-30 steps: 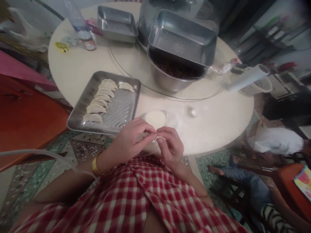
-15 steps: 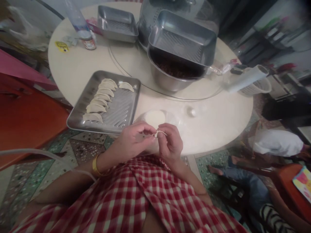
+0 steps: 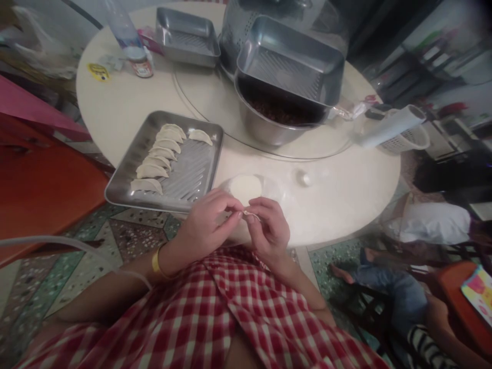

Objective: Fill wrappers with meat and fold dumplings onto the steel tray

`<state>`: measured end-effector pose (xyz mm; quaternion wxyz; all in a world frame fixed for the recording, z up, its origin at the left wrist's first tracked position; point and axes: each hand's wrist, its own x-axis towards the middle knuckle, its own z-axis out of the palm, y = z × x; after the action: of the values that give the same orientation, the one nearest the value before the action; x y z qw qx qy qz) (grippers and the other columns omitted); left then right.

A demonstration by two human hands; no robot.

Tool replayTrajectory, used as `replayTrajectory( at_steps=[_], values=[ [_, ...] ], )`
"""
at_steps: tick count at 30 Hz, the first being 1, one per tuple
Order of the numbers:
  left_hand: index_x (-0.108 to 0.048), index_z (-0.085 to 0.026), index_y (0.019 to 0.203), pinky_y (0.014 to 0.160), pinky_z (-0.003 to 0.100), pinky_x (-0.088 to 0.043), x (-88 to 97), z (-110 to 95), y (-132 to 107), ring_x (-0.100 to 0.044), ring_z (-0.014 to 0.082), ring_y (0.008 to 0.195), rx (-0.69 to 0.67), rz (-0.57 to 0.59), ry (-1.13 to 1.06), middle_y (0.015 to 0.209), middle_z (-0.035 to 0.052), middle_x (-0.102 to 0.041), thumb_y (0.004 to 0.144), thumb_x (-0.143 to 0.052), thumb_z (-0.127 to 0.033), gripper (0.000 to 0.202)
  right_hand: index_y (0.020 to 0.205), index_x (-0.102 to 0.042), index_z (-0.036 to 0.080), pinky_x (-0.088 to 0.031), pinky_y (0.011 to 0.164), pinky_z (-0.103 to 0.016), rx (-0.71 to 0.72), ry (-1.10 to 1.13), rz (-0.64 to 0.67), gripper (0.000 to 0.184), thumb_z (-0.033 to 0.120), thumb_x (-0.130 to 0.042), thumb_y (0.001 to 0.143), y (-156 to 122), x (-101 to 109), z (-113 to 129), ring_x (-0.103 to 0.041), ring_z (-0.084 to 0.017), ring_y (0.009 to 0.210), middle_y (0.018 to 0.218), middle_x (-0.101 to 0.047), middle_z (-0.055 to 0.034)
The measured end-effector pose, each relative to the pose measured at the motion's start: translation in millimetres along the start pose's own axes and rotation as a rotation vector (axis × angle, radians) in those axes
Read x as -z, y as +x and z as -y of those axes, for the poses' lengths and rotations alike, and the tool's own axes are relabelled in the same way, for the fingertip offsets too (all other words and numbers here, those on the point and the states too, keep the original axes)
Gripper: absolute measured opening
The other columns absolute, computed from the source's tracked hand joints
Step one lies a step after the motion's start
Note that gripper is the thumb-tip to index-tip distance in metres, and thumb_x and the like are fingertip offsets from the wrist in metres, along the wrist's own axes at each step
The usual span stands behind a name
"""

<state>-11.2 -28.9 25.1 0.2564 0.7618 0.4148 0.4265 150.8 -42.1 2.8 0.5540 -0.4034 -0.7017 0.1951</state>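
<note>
Both hands meet at the near edge of the round cream table (image 3: 115,110). My left hand (image 3: 203,225) and my right hand (image 3: 269,230) pinch a small pale dumpling (image 3: 249,213) between their fingertips; most of it is hidden by the fingers. Just beyond them lies a stack of round white wrappers (image 3: 245,188). To the left stands a metal tray (image 3: 125,184) with several folded dumplings (image 3: 161,154) in a row. A steel bowl of dark filling (image 3: 277,110) sits further back, under a tilted metal tray (image 3: 292,59).
Another metal tray (image 3: 186,36), a plastic bottle (image 3: 121,25) and a small jar (image 3: 141,66) stand at the far side. A white basket with a roll (image 3: 395,128) is at the right. A small dough ball (image 3: 303,178) lies nearby. A seated person's legs (image 3: 388,292) are at lower right.
My fingers have shifted slightly along the dumpling's edge while pinching it. The hands stay at the same place by the table edge.
</note>
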Motion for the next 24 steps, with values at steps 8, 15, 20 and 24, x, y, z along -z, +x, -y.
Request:
replayTrajectory(
  at_steps=[8, 15, 20, 24],
  values=[
    [-0.064, -0.021, 0.108, 0.078, 0.033, -0.054, 3.8, 3.8, -9.1, -0.066, 0.0174, 0.086, 0.094, 0.017, 0.025, 0.094, 0.0044, -0.070, 0.086, -0.064, -0.029, 0.023, 0.099, -0.064, 0.024, -0.058, 0.080, -0.034, -0.022, 0.000, -0.033, 0.018, 0.011, -0.056, 0.090, -1.4, 1.4, -0.5, -0.065, -0.017, 0.097, 0.099, -0.065, -0.0043],
    [-0.066, -0.022, 0.084, 0.075, 0.029, -0.052, 0.8, 5.2, -9.0, -0.064, 0.0141, 0.079, 0.021, -0.046, -0.023, 0.082, 0.0000, -0.070, 0.089, -0.060, -0.018, 0.008, 0.101, -0.063, 0.024, -0.059, 0.078, -0.034, 0.028, -0.044, -0.034, 0.018, 0.012, -0.055, 0.090, -1.8, 0.4, -1.8, -0.065, -0.017, 0.097, 0.098, -0.065, -0.0042],
    [-0.067, -0.022, 0.113, 0.078, 0.032, -0.053, 3.7, 5.6, -11.1, -0.065, 0.0164, 0.083, 0.065, -0.024, -0.022, 0.091, 0.0021, -0.071, 0.088, -0.062, -0.024, 0.025, 0.103, -0.063, 0.024, -0.059, 0.081, -0.034, 0.005, 0.002, -0.041, 0.020, 0.011, -0.055, 0.090, -1.6, -0.5, -3.6, -0.064, -0.016, 0.098, 0.101, -0.064, -0.0045],
    [-0.068, -0.022, 0.111, 0.083, 0.032, -0.052, 2.4, 7.3, -9.8, -0.064, 0.0182, 0.091, 0.028, -0.054, 0.012, 0.098, 0.0040, -0.070, 0.086, -0.065, -0.023, 0.025, 0.107, -0.062, 0.024, -0.057, 0.086, -0.034, -0.020, 0.038, -0.015, 0.022, 0.011, -0.056, 0.090, -2.4, -1.7, -4.2, -0.062, -0.016, 0.102, 0.104, -0.064, -0.0050]
  ],
)
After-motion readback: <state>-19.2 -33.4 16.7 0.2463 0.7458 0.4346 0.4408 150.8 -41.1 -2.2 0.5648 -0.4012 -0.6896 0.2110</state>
